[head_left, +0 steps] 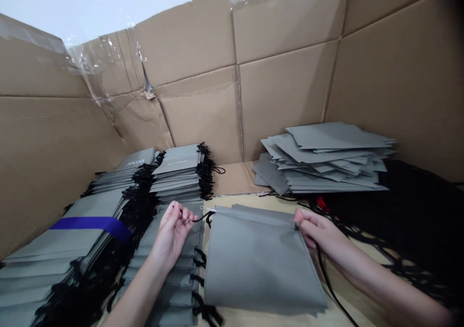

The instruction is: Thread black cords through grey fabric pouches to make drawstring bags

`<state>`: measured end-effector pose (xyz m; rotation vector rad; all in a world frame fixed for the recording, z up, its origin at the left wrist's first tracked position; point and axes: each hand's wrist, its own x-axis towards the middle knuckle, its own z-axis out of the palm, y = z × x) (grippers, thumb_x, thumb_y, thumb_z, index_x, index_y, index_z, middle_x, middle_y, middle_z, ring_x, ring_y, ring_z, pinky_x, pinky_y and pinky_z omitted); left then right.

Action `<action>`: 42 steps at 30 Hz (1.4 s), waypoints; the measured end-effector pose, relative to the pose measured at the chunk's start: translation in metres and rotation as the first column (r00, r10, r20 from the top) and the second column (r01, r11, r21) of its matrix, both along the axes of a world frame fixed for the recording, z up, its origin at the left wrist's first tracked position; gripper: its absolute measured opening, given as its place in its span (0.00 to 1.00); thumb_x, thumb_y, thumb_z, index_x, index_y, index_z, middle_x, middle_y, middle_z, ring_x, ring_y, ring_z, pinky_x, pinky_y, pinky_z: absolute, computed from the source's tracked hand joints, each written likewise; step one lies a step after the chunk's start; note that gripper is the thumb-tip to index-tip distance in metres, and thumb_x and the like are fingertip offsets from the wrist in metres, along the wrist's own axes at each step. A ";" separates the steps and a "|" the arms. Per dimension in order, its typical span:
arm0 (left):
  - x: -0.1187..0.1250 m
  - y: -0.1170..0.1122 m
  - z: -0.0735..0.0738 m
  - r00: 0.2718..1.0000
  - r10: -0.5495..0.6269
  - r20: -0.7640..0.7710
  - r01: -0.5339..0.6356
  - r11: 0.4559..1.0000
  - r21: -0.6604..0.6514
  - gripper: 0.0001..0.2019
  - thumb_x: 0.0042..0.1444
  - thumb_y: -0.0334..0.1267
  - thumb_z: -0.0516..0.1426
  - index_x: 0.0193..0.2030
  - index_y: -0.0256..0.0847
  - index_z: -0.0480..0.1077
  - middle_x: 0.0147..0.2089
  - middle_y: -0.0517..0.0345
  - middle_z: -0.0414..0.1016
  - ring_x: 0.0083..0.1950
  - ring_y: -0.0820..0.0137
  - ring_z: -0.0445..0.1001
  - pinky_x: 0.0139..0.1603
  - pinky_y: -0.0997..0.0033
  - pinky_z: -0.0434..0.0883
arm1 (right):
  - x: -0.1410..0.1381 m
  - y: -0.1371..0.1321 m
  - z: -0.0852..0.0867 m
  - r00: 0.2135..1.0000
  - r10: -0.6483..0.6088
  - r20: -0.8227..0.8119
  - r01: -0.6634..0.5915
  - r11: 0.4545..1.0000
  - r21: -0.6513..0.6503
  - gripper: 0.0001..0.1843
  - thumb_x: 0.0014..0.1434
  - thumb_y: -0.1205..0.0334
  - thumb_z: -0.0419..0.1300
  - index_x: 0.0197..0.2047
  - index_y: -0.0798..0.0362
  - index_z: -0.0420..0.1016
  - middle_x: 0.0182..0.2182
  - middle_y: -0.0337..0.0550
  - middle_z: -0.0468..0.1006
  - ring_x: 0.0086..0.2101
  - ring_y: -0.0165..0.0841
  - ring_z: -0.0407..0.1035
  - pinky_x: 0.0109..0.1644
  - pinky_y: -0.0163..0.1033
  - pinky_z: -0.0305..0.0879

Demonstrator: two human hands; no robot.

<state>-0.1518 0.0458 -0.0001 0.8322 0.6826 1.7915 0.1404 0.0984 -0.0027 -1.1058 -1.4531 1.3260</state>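
Observation:
A grey fabric drawstring bag [264, 264] lies in front of me, its top hem toward the back. My left hand [176, 230] is closed in a pinch on a black cord [203, 217], just left of the bag's top left corner. A thin pale wire loop [203, 207] pokes out of the hem there. My right hand [313, 225] is closed on the bag's top right corner, its fingertips gripping the hem. From under that hand another length of black cord [328, 274] hangs down along the bag's right side.
Stacked grey bags with black cord ends [177, 172] stand at left. A purple band [92, 224] crosses one stack. A row of corded bags [166, 288] lies beside my left arm. Loose grey bags [333, 158] pile up behind, with black cords [416, 211] at right. Cardboard walls [282, 90] enclose the table.

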 end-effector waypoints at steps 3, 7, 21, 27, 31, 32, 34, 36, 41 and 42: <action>0.007 0.000 -0.004 0.999 -0.029 -0.021 0.027 0.996 -0.085 0.10 0.48 0.38 0.62 0.27 0.38 0.65 0.28 0.61 0.68 0.34 0.72 0.69 0.40 0.70 0.70 | 0.001 0.002 -0.001 0.999 0.028 -0.032 -0.027 1.000 0.010 0.07 0.45 0.60 0.53 0.20 0.50 0.58 0.11 0.29 0.55 0.15 0.24 0.51 0.20 0.31 0.42; 0.015 -0.004 -0.009 0.990 -0.110 -0.093 0.094 0.983 -0.159 0.11 0.46 0.37 0.63 0.36 0.39 0.68 0.32 0.60 0.70 0.33 0.75 0.69 0.35 0.75 0.69 | 0.003 0.006 -0.006 0.999 0.034 -0.027 -0.033 0.999 0.014 0.09 0.45 0.59 0.53 0.20 0.51 0.57 0.14 0.30 0.56 0.16 0.24 0.50 0.20 0.31 0.43; 0.011 -0.009 -0.003 0.481 0.330 -0.812 -0.235 0.941 0.243 0.05 0.51 0.36 0.57 0.30 0.42 0.75 0.32 0.53 0.74 0.38 0.63 0.69 0.41 0.69 0.64 | 0.008 0.016 -0.018 0.998 0.055 0.005 -0.055 0.998 0.012 0.15 0.48 0.53 0.57 0.21 0.51 0.57 0.13 0.30 0.56 0.16 0.25 0.49 0.20 0.30 0.42; -0.008 -0.004 -0.006 0.317 0.356 -0.879 -0.153 0.934 0.323 0.07 0.52 0.31 0.54 0.30 0.45 0.74 0.31 0.52 0.74 0.46 0.58 0.67 0.47 0.63 0.62 | 0.010 0.021 -0.015 0.997 0.020 0.075 -0.024 0.998 0.060 0.15 0.47 0.51 0.59 0.22 0.50 0.58 0.12 0.29 0.55 0.16 0.24 0.48 0.20 0.31 0.42; -0.013 -0.002 -0.009 0.163 0.323 -0.932 -0.144 0.943 0.302 0.10 0.53 0.29 0.51 0.26 0.44 0.68 0.29 0.53 0.71 0.42 0.59 0.68 0.38 0.68 0.63 | 0.011 0.021 -0.012 0.995 0.039 0.092 -0.046 0.997 0.069 0.15 0.46 0.52 0.59 0.21 0.51 0.58 0.13 0.29 0.55 0.16 0.24 0.47 0.21 0.31 0.41; -0.013 -0.002 -0.009 0.149 0.315 -0.937 -0.145 0.945 0.294 0.10 0.53 0.29 0.50 0.25 0.44 0.67 0.28 0.54 0.70 0.40 0.60 0.68 0.37 0.69 0.62 | 0.011 0.022 -0.012 0.994 0.050 0.097 -0.056 0.996 0.065 0.14 0.47 0.53 0.59 0.21 0.51 0.59 0.13 0.29 0.55 0.16 0.23 0.47 0.21 0.31 0.41; -0.014 -0.002 -0.009 0.141 0.302 -0.943 -0.149 0.948 0.281 0.10 0.53 0.28 0.50 0.24 0.44 0.65 0.28 0.54 0.68 0.37 0.61 0.67 0.34 0.70 0.61 | 0.013 0.023 -0.016 0.992 0.062 0.113 -0.068 0.996 0.051 0.14 0.48 0.54 0.58 0.21 0.51 0.58 0.12 0.29 0.55 0.16 0.23 0.47 0.21 0.31 0.41; -0.015 -0.002 -0.010 0.125 0.283 -0.951 -0.152 0.953 0.264 0.10 0.53 0.28 0.50 0.24 0.44 0.64 0.28 0.55 0.67 0.34 0.62 0.66 0.33 0.71 0.59 | 0.015 0.026 -0.021 0.990 0.068 0.126 -0.072 0.997 0.029 0.13 0.48 0.55 0.57 0.21 0.51 0.58 0.12 0.29 0.55 0.16 0.24 0.47 0.21 0.31 0.41; -0.020 0.001 -0.017 0.087 0.240 -0.967 -0.151 0.963 0.225 0.11 0.51 0.25 0.49 0.23 0.44 0.62 0.25 0.58 0.63 0.29 0.65 0.62 0.30 0.71 0.55 | 0.008 0.040 -0.033 0.986 0.083 0.148 -0.083 0.997 -0.007 0.12 0.48 0.56 0.55 0.20 0.51 0.58 0.12 0.29 0.56 0.16 0.23 0.47 0.22 0.31 0.41; -0.020 0.001 -0.020 0.084 0.233 -0.969 -0.150 0.964 0.219 0.11 0.51 0.24 0.48 0.23 0.44 0.62 0.24 0.58 0.63 0.28 0.65 0.61 0.30 0.71 0.54 | 0.004 0.044 -0.035 0.985 0.086 0.150 -0.085 0.996 -0.010 0.12 0.48 0.56 0.55 0.20 0.51 0.58 0.12 0.29 0.56 0.16 0.23 0.47 0.22 0.31 0.41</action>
